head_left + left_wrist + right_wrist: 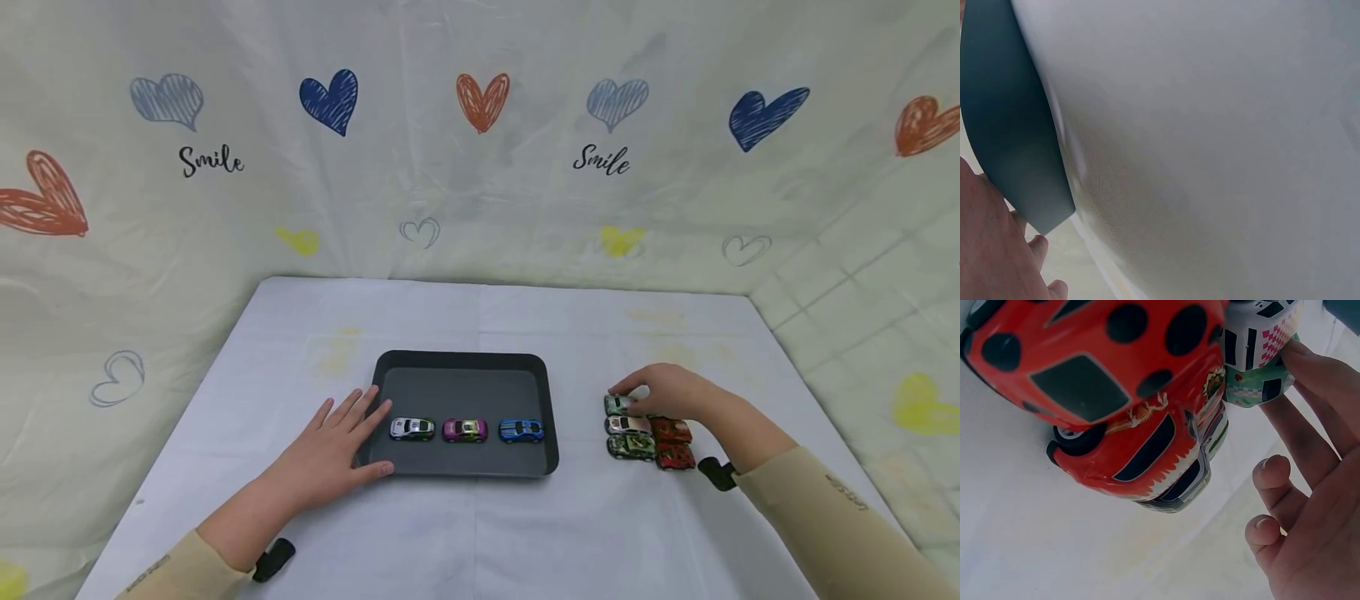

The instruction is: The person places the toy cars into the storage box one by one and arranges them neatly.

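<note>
My left hand [322, 462], fingers spread and straight, rests at the left rim of a dark grey tray [465, 383]. In the tray stand a white-and-green toy car [412, 429], a purple-and-yellow toy car [465, 430] and a blue toy car [521, 430] in a row. To the right, my right hand [675, 392] pinches a light green toy car [1254, 387] between thumb and forefinger. This car is at the far end of a cluster, beside a white toy car [628, 425] with pink checks. Its other fingers are loosely bent.
Nearer in the cluster are a camouflage toy car [632, 447], a red toy car [671, 430] with flame markings and a red toy car [677, 457] with black spots. A white cloth [480, 533] covers the table. Behind hangs a heart-patterned curtain [525, 200].
</note>
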`<state>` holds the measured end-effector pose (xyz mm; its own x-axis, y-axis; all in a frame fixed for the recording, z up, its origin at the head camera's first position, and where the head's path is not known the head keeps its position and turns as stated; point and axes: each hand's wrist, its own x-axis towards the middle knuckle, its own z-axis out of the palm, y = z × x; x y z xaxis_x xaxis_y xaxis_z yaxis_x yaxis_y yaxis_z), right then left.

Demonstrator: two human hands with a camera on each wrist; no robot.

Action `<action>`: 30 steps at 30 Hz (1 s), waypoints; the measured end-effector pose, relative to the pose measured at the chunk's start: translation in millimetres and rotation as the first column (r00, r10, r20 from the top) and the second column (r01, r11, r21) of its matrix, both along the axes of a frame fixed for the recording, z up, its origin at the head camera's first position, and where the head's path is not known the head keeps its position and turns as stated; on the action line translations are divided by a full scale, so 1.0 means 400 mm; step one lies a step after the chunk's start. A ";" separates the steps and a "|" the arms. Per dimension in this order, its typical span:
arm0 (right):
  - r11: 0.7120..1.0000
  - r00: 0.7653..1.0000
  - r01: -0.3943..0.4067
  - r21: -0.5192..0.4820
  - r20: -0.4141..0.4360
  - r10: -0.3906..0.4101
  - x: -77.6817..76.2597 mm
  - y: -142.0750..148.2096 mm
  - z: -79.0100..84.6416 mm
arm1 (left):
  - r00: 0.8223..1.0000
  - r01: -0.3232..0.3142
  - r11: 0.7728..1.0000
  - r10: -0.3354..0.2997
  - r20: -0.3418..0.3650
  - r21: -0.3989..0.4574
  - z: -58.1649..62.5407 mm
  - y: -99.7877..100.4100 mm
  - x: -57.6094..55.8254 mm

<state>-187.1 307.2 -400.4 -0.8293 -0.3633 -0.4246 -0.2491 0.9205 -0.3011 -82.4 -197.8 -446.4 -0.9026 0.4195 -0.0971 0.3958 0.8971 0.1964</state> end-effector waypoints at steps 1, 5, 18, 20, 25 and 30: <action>1.000 1.000 -0.001 -0.003 0.004 0.001 0.000 0.000 -0.002 | 1.000 0.001 1.000 -0.001 0.001 0.000 0.000 0.000 0.000; 1.000 1.000 -0.022 -0.015 0.007 0.022 0.000 0.001 -0.005 | 1.000 0.004 1.000 -0.004 -0.002 -0.001 -0.001 0.001 -0.002; 0.996 0.998 -0.069 -0.048 -0.004 0.069 -0.015 0.013 -0.016 | 1.000 -0.001 1.000 0.001 0.014 -0.010 0.002 0.001 -0.005; 0.996 0.997 -0.072 -0.055 -0.004 0.072 -0.019 0.017 -0.020 | 1.000 0.000 1.000 0.000 0.013 -0.011 0.002 0.001 -0.004; 0.994 0.997 -0.073 -0.076 0.006 0.073 -0.021 0.019 -0.021 | 1.000 0.001 1.000 -0.001 0.010 -0.006 0.001 0.002 -0.004; 0.992 0.998 -0.061 -0.109 0.009 0.062 -0.024 0.016 -0.012 | 1.000 0.002 1.000 -0.002 0.007 -0.007 0.001 0.002 -0.004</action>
